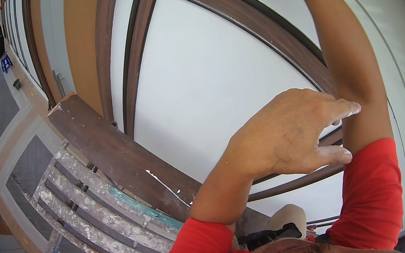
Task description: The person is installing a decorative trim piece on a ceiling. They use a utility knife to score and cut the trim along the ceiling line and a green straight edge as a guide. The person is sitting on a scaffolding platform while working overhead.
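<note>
No text, label, brand, number or sign can be read: not on the white panel (203, 67) at twelve o'clock, the paint-spattered slatted platform (99, 203) at eight o'clock, the red sleeve (374, 193) at four o'clock, or the blue stool (6, 64) at ten o'clock.

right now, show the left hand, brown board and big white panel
Left hand (287, 133): head view, back of the hand.
Brown board (120, 153): head view, its broad face.
Big white panel (211, 70): head view, middle of its surface.
</note>
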{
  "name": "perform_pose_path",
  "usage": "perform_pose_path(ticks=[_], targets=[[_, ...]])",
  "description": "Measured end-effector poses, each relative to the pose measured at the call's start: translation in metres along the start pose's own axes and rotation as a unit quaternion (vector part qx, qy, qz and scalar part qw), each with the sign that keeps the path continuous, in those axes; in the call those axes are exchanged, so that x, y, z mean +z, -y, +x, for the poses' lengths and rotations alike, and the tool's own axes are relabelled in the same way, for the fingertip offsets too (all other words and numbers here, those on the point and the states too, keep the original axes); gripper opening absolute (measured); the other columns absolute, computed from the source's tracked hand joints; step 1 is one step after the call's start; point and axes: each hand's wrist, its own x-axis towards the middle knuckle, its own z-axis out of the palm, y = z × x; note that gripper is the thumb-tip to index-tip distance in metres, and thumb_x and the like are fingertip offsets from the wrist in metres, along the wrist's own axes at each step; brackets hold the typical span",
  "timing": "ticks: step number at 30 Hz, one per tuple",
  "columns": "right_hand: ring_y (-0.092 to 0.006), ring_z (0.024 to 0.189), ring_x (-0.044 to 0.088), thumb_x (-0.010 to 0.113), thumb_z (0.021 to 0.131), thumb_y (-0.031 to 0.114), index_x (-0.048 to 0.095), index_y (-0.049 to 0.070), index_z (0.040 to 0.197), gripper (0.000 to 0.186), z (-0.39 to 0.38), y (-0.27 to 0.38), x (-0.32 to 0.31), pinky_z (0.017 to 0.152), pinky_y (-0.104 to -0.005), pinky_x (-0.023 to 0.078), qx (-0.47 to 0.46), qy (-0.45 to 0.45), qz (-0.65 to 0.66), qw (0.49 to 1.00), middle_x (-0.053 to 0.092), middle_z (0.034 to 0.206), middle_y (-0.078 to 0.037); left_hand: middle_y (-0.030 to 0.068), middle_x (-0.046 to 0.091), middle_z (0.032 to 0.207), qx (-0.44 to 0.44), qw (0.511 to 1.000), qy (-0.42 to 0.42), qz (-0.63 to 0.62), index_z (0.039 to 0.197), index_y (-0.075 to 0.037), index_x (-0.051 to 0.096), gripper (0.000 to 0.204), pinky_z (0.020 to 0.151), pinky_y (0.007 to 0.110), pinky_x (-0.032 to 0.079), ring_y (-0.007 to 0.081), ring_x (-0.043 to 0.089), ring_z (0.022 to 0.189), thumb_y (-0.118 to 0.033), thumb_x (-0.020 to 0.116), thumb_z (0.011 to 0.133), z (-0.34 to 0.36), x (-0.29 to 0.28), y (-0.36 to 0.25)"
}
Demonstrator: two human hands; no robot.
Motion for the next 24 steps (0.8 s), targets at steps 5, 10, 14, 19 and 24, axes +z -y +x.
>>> perform_pose_path(ticks=[5,10,14,19,24], targets=[[-0.0336,0.104,0.070,0.063,0.100,0.020,0.073,0.005,0.119,0.026,-0.009,-0.015,-0.008,0.090,-0.0449,0.054,0.032,-0.015,0.051,0.998,0.074,0.116,-0.016,0.0213,0.073,0.110,0.021,0.999,-0.022,-0.016,0.132,0.001,0.065,0.068,0.079,0.040,0.058,0.0347,0.071,0.089,-0.028,0.086,0.075,0.002,0.007,0.005],[-0.0351,0.106,0.069,0.058,0.100,0.014,0.072,0.009,0.125,0.029,-0.016,-0.023,0.016,0.091,-0.0453,0.054,-0.012,-0.049,0.026,0.998,0.074,0.117,-0.016,0.0217,0.073,0.109,0.037,0.999,-0.027,-0.030,0.134,0.000,0.064,0.069,0.078,0.041,0.058,0.0338,0.071,0.088,-0.028,0.086,0.075,0.004,0.014,0.007],[-0.0355,0.107,0.069,0.057,0.099,0.012,0.070,0.008,0.127,0.031,-0.005,-0.022,0.044,0.092,-0.0457,0.055,-0.009,-0.105,0.050,0.993,0.073,0.118,-0.017,0.0222,0.073,0.109,0.017,1.000,-0.005,-0.025,0.134,0.001,0.064,0.069,0.078,0.041,0.058,0.0340,0.071,0.088,-0.028,0.086,0.075,0.002,0.005,0.000],[-0.0356,0.108,0.069,0.057,0.100,0.013,0.071,0.003,0.125,0.030,-0.014,0.000,-0.001,0.093,-0.0460,0.055,0.017,-0.006,0.025,1.000,0.073,0.118,-0.019,0.0222,0.073,0.109,0.018,0.999,-0.031,-0.015,0.134,0.001,0.064,0.070,0.076,0.040,0.058,0.0339,0.072,0.089,-0.030,0.086,0.075,-0.001,0.000,0.005],[-0.0350,0.108,0.069,0.057,0.102,0.015,0.072,0.002,0.121,0.028,-0.009,0.004,-0.005,0.093,-0.0458,0.055,-0.012,-0.039,-0.029,0.999,0.074,0.116,-0.018,0.0221,0.073,0.110,-0.003,0.999,-0.028,-0.019,0.134,0.002,0.063,0.071,0.074,0.038,0.059,0.0334,0.072,0.090,-0.031,0.086,0.076,-0.004,-0.007,0.006]])
